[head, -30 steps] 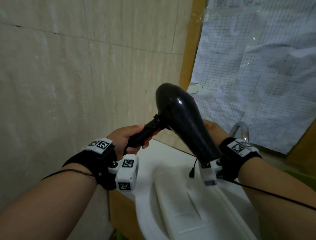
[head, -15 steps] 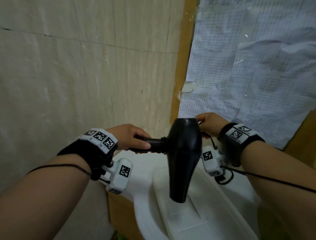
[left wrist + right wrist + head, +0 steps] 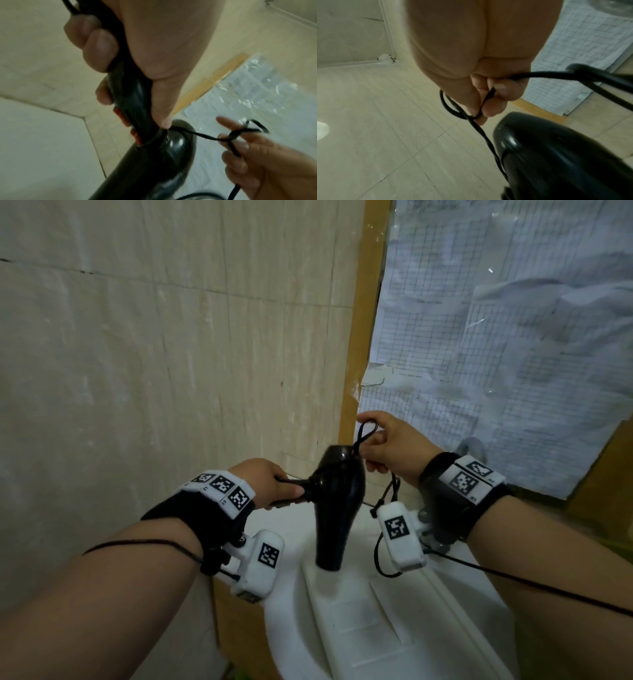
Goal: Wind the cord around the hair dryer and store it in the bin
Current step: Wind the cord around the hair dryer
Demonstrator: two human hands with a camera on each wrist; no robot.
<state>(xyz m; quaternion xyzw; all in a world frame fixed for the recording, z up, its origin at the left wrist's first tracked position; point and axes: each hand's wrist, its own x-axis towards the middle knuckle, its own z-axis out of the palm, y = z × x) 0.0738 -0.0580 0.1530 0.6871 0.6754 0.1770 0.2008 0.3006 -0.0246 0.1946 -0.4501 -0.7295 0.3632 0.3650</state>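
A glossy black hair dryer (image 3: 337, 501) hangs nozzle-down over a white basin. My left hand (image 3: 274, 482) grips its handle (image 3: 130, 97), thumb pressed near the joint with the body. The black cord (image 3: 363, 436) runs from that joint to my right hand (image 3: 387, 446), which pinches a small loop of it just above and right of the dryer's rear end. In the right wrist view the cord (image 3: 488, 94) passes between thumb and fingers beside the dryer (image 3: 556, 155). More cord (image 3: 385, 508) hangs below my right wrist. No bin is in view.
A white basin (image 3: 376, 628) lies below the dryer, with a metal tap (image 3: 474, 448) at its back right. A beige tiled wall (image 3: 171, 354) stands close on the left and a wooden frame (image 3: 363, 337) edges a window covered with gridded paper (image 3: 513, 337).
The dryer swung from nozzle-toward-me to nozzle-down. My right hand came off the barrel, rose above the dryer's rear end and now holds up a loop of cord.
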